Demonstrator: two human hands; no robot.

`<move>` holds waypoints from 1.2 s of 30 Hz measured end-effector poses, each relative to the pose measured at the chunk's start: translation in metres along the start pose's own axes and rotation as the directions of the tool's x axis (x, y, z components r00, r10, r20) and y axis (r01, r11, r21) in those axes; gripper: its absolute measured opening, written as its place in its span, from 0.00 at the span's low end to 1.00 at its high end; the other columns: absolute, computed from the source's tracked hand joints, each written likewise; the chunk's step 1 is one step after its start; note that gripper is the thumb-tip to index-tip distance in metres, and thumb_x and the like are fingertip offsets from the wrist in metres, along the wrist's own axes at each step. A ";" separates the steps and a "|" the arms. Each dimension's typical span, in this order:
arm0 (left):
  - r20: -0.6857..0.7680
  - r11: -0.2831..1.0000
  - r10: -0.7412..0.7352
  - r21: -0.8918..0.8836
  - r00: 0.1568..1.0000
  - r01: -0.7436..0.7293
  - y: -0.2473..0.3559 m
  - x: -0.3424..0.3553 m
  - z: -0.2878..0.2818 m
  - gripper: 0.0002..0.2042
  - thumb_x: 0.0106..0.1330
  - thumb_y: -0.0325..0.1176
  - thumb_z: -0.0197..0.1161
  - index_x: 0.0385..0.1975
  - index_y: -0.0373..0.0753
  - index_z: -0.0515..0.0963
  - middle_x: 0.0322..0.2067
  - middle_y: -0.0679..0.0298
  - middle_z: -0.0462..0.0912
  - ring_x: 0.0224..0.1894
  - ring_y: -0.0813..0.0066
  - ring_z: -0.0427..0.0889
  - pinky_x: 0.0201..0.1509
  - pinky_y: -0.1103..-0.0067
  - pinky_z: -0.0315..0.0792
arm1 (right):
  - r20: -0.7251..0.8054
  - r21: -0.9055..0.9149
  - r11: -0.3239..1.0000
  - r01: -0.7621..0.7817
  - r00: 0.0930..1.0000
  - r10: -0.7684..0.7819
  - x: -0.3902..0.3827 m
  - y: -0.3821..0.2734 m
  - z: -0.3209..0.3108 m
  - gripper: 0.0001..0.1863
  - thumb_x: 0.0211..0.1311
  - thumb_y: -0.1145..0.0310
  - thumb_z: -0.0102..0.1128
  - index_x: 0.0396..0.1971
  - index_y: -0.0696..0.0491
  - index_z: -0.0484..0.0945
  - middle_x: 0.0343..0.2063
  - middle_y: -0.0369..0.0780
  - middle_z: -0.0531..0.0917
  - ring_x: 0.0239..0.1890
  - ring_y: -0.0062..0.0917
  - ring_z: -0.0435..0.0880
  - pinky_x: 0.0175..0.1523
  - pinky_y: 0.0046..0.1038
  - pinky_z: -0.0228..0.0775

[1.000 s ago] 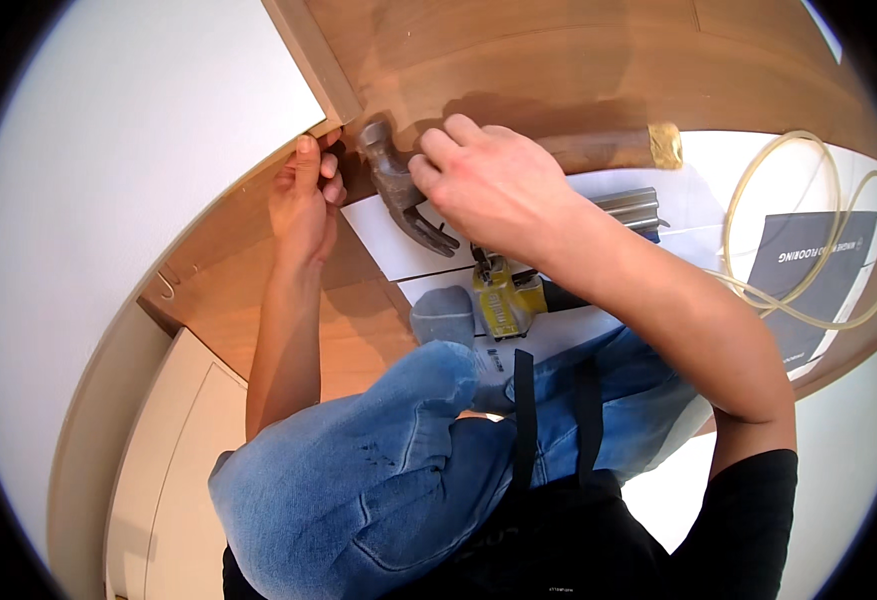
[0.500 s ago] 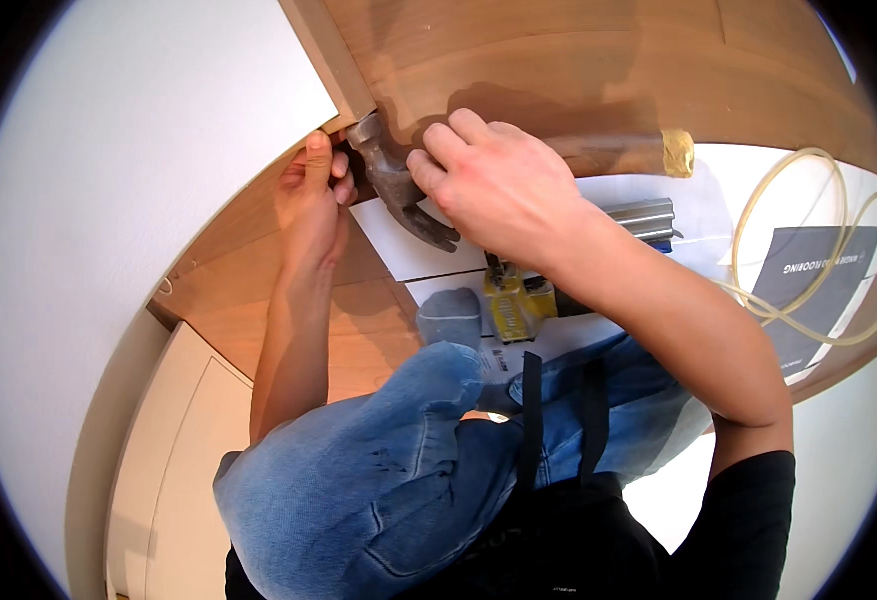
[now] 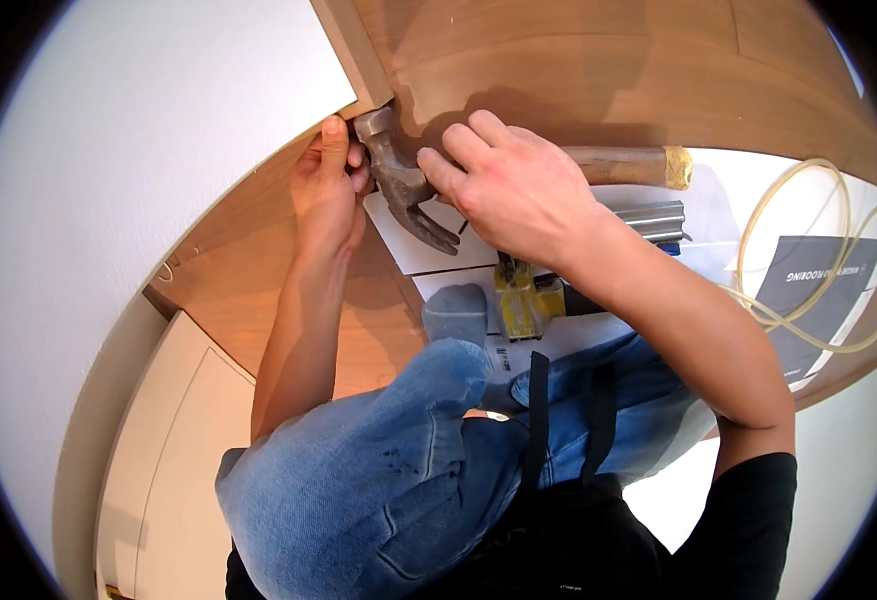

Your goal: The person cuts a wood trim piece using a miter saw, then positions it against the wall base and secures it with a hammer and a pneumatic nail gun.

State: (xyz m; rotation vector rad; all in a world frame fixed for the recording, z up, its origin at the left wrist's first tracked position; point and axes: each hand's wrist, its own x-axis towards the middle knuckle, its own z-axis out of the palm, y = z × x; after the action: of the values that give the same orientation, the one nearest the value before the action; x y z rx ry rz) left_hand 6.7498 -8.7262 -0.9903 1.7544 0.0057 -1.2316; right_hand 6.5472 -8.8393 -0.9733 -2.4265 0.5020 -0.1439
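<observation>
My right hand [image 3: 523, 185] is closed round a claw hammer [image 3: 395, 180], gripping the wooden handle close behind the head. The handle [image 3: 623, 166] runs out to the right past my knuckles and ends in yellow tape. The striking face lies beside the wall corner, where a wooden trim strip [image 3: 353, 50] meets the floor, and the claw points back toward me. Just left of the hammer head, against the wall's base, my left hand [image 3: 326, 190] is closed with its thumb raised along the curled fingers. Whatever its fingertips hold is hidden.
A yellow-and-black power tool [image 3: 523, 305] lies on white sheets near my grey-socked foot [image 3: 455, 313]. Behind my right forearm are silver metal strips [image 3: 651, 222]. A clear hose [image 3: 743, 235] coils over a dark printed sheet [image 3: 808, 275]. The white wall [image 3: 158, 130] borders the left.
The hammer head has tilted and shows more fully beside my left fingers, and more of its handle is visible. The whole view has shifted slightly. Both hands keep their grips.
</observation>
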 end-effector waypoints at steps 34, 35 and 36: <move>0.033 0.998 -0.012 -0.058 0.999 0.014 -0.007 0.004 -0.007 0.21 0.76 0.56 0.66 0.29 0.47 0.73 0.21 0.77 0.67 0.22 0.86 0.62 0.25 0.84 0.56 | 0.044 -0.078 0.992 0.095 0.995 -0.092 0.001 0.013 0.002 0.11 0.62 0.66 0.61 0.42 0.53 0.84 0.39 0.37 0.81 0.48 0.31 0.82 0.49 0.29 0.82; 0.033 0.998 -0.011 -0.059 0.999 0.013 -0.008 0.004 -0.006 0.21 0.76 0.56 0.66 0.29 0.47 0.73 0.21 0.77 0.67 0.22 0.86 0.62 0.25 0.84 0.56 | 0.039 -0.086 0.991 0.104 0.994 -0.101 0.002 0.015 0.002 0.11 0.61 0.66 0.61 0.42 0.54 0.84 0.39 0.37 0.81 0.48 0.31 0.82 0.49 0.29 0.82; -0.002 0.998 0.002 -0.066 1.000 -0.002 -0.010 0.005 -0.004 0.20 0.77 0.55 0.65 0.29 0.47 0.74 0.21 0.77 0.67 0.21 0.86 0.62 0.24 0.84 0.56 | 0.034 -0.093 0.989 0.111 0.993 -0.109 0.002 0.016 0.002 0.11 0.61 0.66 0.61 0.42 0.54 0.84 0.38 0.37 0.81 0.48 0.30 0.82 0.48 0.29 0.82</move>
State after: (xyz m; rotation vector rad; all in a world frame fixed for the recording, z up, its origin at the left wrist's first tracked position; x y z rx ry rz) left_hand 6.7502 -8.7200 -1.0009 1.6982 0.0458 -1.2151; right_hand 6.5442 -8.8500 -0.9847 -2.5463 0.3694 -0.1344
